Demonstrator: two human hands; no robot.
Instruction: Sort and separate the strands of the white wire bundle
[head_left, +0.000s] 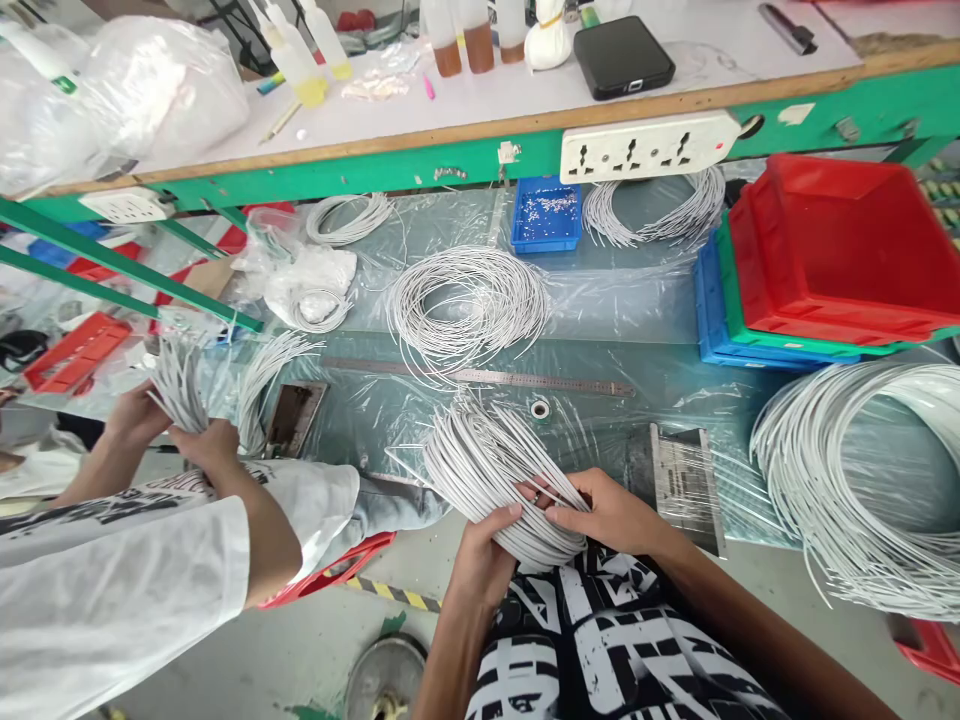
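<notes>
Grey-white wire bundle (480,455) slants from the table (367,420) edge towards the lap, the left hand (484,555) and right hand (604,510) both closed round its near end; should either grip slacken, strands could spring loose and tangle. Clear film (630,300) covers the tabletop, with a steel ruler (540,381) and a wire coil (517,290) beyond; farther back, a shelf (397,105) carries bottles (478,45) and a power strip (649,142).

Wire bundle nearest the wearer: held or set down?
Held: left hand and right hand clasp the wire bundle at its near end. Cannot tell whether the table supports it.
</notes>
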